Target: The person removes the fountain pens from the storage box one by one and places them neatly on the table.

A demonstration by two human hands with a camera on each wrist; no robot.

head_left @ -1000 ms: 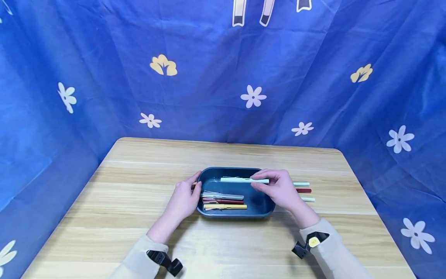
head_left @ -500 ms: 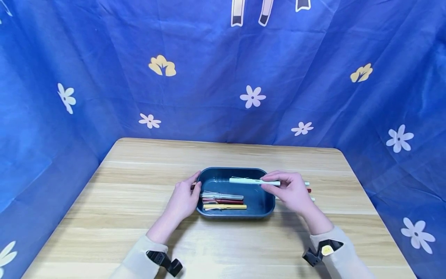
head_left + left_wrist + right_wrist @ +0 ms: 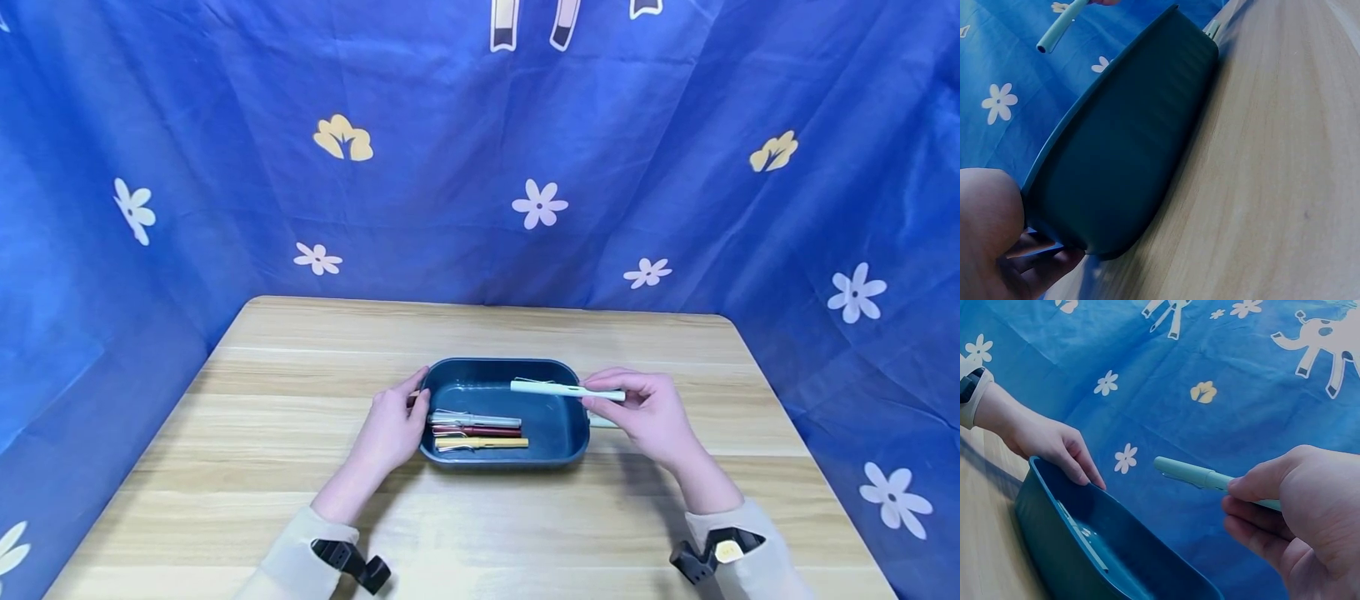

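Note:
My left hand (image 3: pixel 393 421) grips the left end of a dark teal box (image 3: pixel 504 461), its thumb near the rim and fingers against the outer wall. Between thumb and fingers my right hand (image 3: pixel 651 412) pinches a mint-green pen (image 3: pixel 547 388), held roughly level above the box, its clip end pointing left. Inside the box lie a silver pen (image 3: pixel 480 420), a dark red pen (image 3: pixel 480 432) and a yellow pen (image 3: pixel 491 443), side by side. The right wrist view shows the mint-green pen's cap and clip (image 3: pixel 1185 475) clear of the rim.
Just right of the box, part of another pale green pen (image 3: pixel 602 422) shows on the wooden table (image 3: pixel 480 517), mostly hidden by my right hand. A blue cloth with flowers (image 3: pixel 450 167) hangs behind and at both sides.
My right hand has moved right with the mint-green pen, from over the box to beyond its right end. It now covers most of the pens lying there. My left hand keeps its place.

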